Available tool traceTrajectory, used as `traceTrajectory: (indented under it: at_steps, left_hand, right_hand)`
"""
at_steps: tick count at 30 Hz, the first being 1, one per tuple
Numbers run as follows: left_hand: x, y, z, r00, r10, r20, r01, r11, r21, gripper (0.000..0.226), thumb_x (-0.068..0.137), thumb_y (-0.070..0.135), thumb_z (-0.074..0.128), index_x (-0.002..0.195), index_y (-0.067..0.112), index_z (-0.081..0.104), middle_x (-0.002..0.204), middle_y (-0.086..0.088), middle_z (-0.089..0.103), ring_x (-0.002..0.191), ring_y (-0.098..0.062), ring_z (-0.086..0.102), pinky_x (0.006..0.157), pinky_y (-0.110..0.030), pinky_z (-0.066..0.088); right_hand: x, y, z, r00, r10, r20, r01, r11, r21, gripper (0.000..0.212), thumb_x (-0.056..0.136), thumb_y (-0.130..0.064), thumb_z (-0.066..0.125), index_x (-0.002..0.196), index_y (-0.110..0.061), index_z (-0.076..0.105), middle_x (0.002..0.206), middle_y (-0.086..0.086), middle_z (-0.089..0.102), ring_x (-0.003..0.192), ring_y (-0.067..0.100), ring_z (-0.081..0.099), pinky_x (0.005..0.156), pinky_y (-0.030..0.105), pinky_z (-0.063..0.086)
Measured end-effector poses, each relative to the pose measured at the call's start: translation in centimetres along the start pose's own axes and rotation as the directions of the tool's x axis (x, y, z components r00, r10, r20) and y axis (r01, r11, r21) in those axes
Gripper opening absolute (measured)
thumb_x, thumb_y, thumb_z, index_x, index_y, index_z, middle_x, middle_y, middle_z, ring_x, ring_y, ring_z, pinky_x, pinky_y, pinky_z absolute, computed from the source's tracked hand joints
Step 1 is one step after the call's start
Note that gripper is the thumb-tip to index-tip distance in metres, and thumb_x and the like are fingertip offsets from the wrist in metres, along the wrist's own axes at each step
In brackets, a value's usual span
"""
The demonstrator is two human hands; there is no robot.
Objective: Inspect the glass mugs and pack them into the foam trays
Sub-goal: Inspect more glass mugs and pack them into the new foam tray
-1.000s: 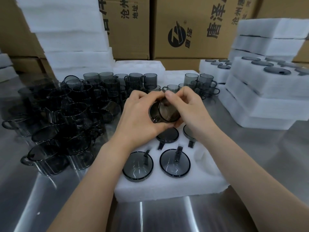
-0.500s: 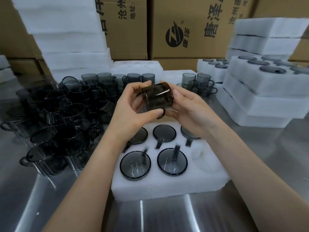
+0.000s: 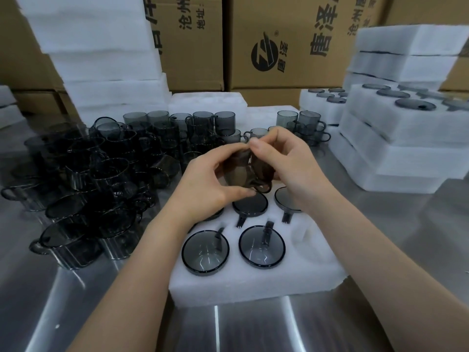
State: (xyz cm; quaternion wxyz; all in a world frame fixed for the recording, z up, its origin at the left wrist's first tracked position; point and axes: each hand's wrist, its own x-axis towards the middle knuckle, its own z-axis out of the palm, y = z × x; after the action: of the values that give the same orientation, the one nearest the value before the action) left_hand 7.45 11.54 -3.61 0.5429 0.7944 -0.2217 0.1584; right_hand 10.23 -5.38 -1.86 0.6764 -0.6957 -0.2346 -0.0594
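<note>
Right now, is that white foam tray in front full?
Not full: the white foam tray holds smoky glass mugs, but its near-right pocket is empty.

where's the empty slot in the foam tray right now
Head view: the empty slot is in the front row of the near foam tray, at its right end, beside a packed mug.

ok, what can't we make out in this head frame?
Head view only:
- held mug: motion-blurred, partly covered by left hand and right hand; flaws unreadable.
- foam tray, far-left pocket: mostly hidden under the left hand.
- pile of loose mugs: dark, overlapping; count unclear.
- cardboard boxes: print cut off by top edge.
</note>
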Motion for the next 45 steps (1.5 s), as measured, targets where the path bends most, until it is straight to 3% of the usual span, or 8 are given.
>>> traceTrajectory:
  at_steps: [5, 10, 17, 22, 28, 33, 37, 45]
  left_hand:
    - [0.0, 0.3, -0.1, 1.0, -0.018, -0.023, 0.015, 0.994, -0.106, 0.068, 0.062, 0.014, 0.083, 0.126, 0.016, 0.06, 0.119, -0.001, 0.067, 0.113, -0.012, 0.063, 0.099, -0.027, 0.048]
    - [-0.2, 0.6, -0.3, 0.998, -0.032, -0.048, 0.021, 0.979, -0.201, 0.056, 0.07, 0.009, 0.076, 0.124, 0.006, 0.059, 0.107, 0.002, 0.069, 0.1, -0.003, 0.066, 0.086, -0.015, 0.048]
    - [-0.2, 0.6, -0.1, 0.999, -0.028, 0.019, 0.028, 0.999, -0.02, 0.058, 0.067, 0.023, 0.079, 0.122, 0.018, 0.062, 0.109, 0.005, 0.069, 0.103, -0.005, 0.065, 0.091, -0.019, 0.049]
    - [-0.2, 0.5, 0.1, 0.999, -0.035, 0.008, 0.034, 0.991, 0.132, 0.055, 0.065, 0.039, 0.08, 0.116, 0.03, 0.063, 0.101, 0.017, 0.068, 0.098, 0.001, 0.063, 0.09, -0.021, 0.049]
    - [-0.1, 0.3, 0.0, 0.986, -0.035, -0.165, 0.042, 0.998, 0.039, 0.051, 0.068, 0.037, 0.079, 0.115, 0.026, 0.06, 0.108, 0.012, 0.069, 0.105, -0.008, 0.064, 0.097, -0.038, 0.05]
    - [0.0, 0.2, -0.3, 0.982, -0.018, -0.19, 0.017, 1.0, -0.004, 0.055, 0.076, 0.032, 0.074, 0.127, 0.02, 0.058, 0.119, 0.008, 0.065, 0.113, -0.01, 0.06, 0.1, -0.039, 0.048]
    - [0.1, 0.0, -0.4, 0.974, 0.019, -0.225, -0.003, 0.997, 0.072, 0.077, 0.074, 0.022, 0.08, 0.142, 0.026, 0.046, 0.127, 0.014, 0.052, 0.118, 0.006, 0.05, 0.098, -0.015, 0.043]
    - [-0.1, 0.4, -0.3, 0.954, 0.044, -0.295, -0.07, 0.995, -0.076, 0.058, 0.077, 0.02, 0.078, 0.131, 0.026, 0.056, 0.119, 0.004, 0.067, 0.112, -0.011, 0.064, 0.098, -0.038, 0.052]
  right_hand:
    - [0.2, -0.2, -0.6, 0.988, 0.113, 0.102, -0.135, 0.958, 0.253, 0.016, 0.094, -0.024, 0.058, 0.092, -0.013, 0.07, 0.077, 0.006, 0.066, 0.06, 0.018, 0.056, 0.047, 0.026, 0.045]
    - [0.2, -0.3, -1.3, 0.93, 0.106, 0.352, -0.255, 0.875, 0.411, 0.042, 0.091, -0.006, 0.055, 0.133, 0.0, 0.052, 0.092, 0.005, 0.068, 0.069, 0.013, 0.062, 0.061, 0.023, 0.049]
    - [0.1, -0.2, -0.5, 0.976, 0.159, 0.146, -0.191, 0.952, 0.237, 0.025, 0.072, -0.021, 0.08, 0.088, -0.016, 0.062, 0.078, 0.002, 0.065, 0.057, 0.01, 0.06, 0.044, 0.021, 0.044]
    - [0.0, 0.0, 0.3, 0.996, 0.055, -0.07, -0.055, 0.998, -0.002, 0.022, 0.095, -0.031, 0.062, 0.079, -0.016, 0.058, 0.07, 0.004, 0.057, 0.047, 0.011, 0.048, 0.041, 0.021, 0.037]
    - [-0.1, -0.5, 0.1, 0.993, 0.111, -0.031, -0.102, 0.974, 0.203, 0.015, 0.097, -0.029, 0.058, 0.093, -0.014, 0.061, 0.085, 0.008, 0.061, 0.074, 0.022, 0.055, 0.061, 0.028, 0.05]
    - [-0.4, -0.6, 0.2, 0.973, 0.193, 0.128, -0.195, 0.981, 0.004, 0.041, 0.09, -0.051, 0.054, 0.068, -0.018, 0.061, 0.063, 0.002, 0.059, 0.053, 0.017, 0.053, 0.055, 0.028, 0.046]
    - [-0.4, -0.7, 0.2, 0.967, 0.194, 0.167, -0.201, 0.979, 0.022, 0.043, 0.094, -0.046, 0.052, 0.061, -0.019, 0.059, 0.058, 0.001, 0.05, 0.046, 0.013, 0.045, 0.048, 0.021, 0.04]
    - [-0.4, -0.5, -0.1, 0.946, 0.09, 0.311, -0.174, 0.951, 0.256, 0.03, 0.1, -0.025, 0.046, 0.086, -0.014, 0.07, 0.067, 0.002, 0.051, 0.054, 0.013, 0.044, 0.056, 0.023, 0.041]
